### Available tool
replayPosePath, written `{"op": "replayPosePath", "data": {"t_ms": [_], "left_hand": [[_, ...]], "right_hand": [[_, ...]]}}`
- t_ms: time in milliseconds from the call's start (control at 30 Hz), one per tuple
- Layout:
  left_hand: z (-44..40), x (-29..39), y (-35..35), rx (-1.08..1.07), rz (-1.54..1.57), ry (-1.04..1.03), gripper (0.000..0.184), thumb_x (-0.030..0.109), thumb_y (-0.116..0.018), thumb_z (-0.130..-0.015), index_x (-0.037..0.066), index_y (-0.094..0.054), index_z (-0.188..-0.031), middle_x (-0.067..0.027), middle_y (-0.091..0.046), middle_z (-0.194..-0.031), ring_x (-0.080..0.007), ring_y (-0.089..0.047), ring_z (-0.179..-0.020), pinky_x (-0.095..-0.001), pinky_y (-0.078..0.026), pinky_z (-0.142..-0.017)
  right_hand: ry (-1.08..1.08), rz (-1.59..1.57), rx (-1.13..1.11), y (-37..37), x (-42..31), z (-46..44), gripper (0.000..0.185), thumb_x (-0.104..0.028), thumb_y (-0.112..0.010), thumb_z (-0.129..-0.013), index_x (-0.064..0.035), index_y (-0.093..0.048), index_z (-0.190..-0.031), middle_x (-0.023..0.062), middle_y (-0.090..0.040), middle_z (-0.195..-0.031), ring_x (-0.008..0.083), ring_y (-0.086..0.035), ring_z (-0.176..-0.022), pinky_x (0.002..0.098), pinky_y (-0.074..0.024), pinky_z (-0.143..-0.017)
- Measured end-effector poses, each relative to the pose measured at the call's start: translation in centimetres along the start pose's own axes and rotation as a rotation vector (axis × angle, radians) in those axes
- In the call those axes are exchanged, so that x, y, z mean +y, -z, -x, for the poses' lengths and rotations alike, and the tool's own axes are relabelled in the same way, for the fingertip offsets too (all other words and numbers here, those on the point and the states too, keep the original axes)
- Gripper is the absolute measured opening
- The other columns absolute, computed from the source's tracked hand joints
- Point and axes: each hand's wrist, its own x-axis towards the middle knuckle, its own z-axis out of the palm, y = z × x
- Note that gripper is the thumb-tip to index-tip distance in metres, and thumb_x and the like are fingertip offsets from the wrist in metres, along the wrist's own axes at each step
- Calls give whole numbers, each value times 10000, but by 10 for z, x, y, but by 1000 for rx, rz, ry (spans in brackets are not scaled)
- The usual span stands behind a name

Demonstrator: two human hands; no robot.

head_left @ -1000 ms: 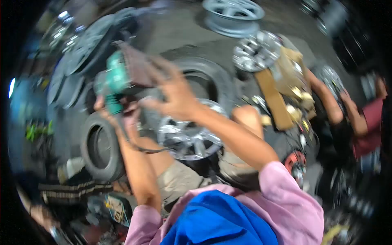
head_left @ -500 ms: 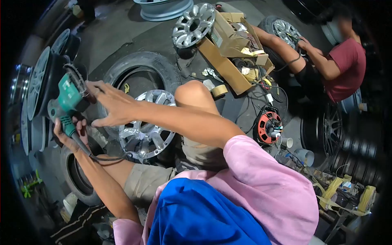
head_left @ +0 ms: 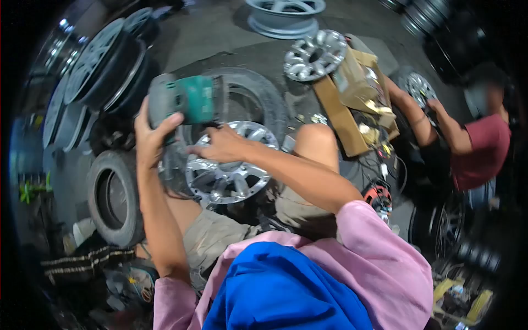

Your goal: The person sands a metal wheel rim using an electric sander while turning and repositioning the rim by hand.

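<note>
My left hand (head_left: 153, 135) is wrapped round a green and grey power sander (head_left: 190, 99), held raised at the left of the silver wheel rim (head_left: 256, 179). The sander lies roughly level, with its dark pad side facing right. Over the upper left part of the rim is my right hand (head_left: 225, 144), its fingers apart and pointing left, below the sander. Whether its fingertips touch the spokes is hard to tell. The rim sits between my knees, in front of a tyre (head_left: 267, 93) lying on the floor.
Another tyre (head_left: 115, 198) stands at the left, below stacked wheels (head_left: 96, 60). Right of centre are a chrome wheel (head_left: 316, 55), a cardboard box (head_left: 357, 82) and a red cable reel (head_left: 377, 195). A person in a dark red shirt (head_left: 481, 151) works at a wheel (head_left: 419, 88) on the right.
The sander has turned in my left hand, its pad side now facing right. My right hand has come away from the pad and moved down to the rim. The view has shifted too.
</note>
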Motion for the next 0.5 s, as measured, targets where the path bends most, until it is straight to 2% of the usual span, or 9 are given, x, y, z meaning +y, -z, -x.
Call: {"op": "replayPosePath", "data": {"t_ms": [33,67,133,233,300,367,433,467,500], "left_hand": [[1,4,-1,-2,-11,-37,740,300,-883,-785,-1,-593,-1396,-91,-691,-1050,-149,-671,-801,-274,-557,-601],[8,12,-5,35,117,51,748,253,-884,-787,-11,-570,-1412,-109,-688,-1076,-180,-684,-785,-316,-585,-625],[11,13,1,7,175,48,764,224,-872,-798,-10,-535,-1443,-120,-685,-1078,-193,-689,-758,-331,-592,-628],[15,11,-1,-24,306,87,810,161,-822,-846,-10,-406,-1519,-138,-660,-1035,-222,-698,-658,-353,-595,-610],[17,6,-4,32,287,99,736,187,-839,-852,-10,-451,-1445,-117,-656,-999,-208,-678,-628,-339,-573,-566],[13,-4,-7,57,298,126,702,198,-844,-854,-3,-467,-1411,-105,-654,-985,-201,-665,-610,-329,-554,-534],[14,-10,-2,157,300,166,632,218,-859,-846,16,-510,-1333,-73,-660,-948,-180,-638,-594,-302,-504,-462],[14,-11,-1,166,236,133,645,240,-845,-850,37,-527,-1373,-56,-643,-902,-148,-645,-652,-298,-506,-476],[18,-3,-5,220,192,147,715,274,-866,-819,33,-529,-1402,-55,-647,-959,-142,-654,-741,-283,-501,-476]], "right_hand": [[-56,-21,87,-5,-2,-3,775,-569,-720,-891,97,-675,-1285,396,-619,-1344,500,-614,-1272,486,-476,-1131],[-41,-21,74,-9,-4,-9,775,-569,-720,-891,97,-675,-1285,396,-619,-1344,500,-614,-1272,486,-476,-1131],[198,-67,198,-4,5,-11,644,-498,-713,-907,58,-714,-1231,352,-669,-1289,505,-628,-1231,490,-500,-1086],[320,-45,332,3,1,-16,565,-430,-720,-906,42,-712,-1217,331,-668,-1298,511,-619,-1212,502,-502,-1056],[210,-149,278,10,-4,-9,553,-377,-750,-892,48,-680,-1239,356,-617,-1338,526,-593,-1218,520,-497,-1043],[345,-128,425,0,2,-16,590,-352,-778,-883,70,-638,-1270,371,-617,-1302,538,-610,-1187,529,-504,-1032],[316,-61,428,-10,9,-23,592,-327,-797,-883,90,-615,-1262,383,-613,-1285,525,-629,-1178,545,-509,-1021],[292,-102,387,-13,9,-25,578,-320,-798,-886,94,-619,-1248,381,-622,-1273,513,-636,-1180,543,-511,-1020],[277,-217,271,-13,14,-30,561,-307,-799,-889,88,-625,-1249,353,-666,-1207,498,-652,-1161,528,-518,-1024]]}}
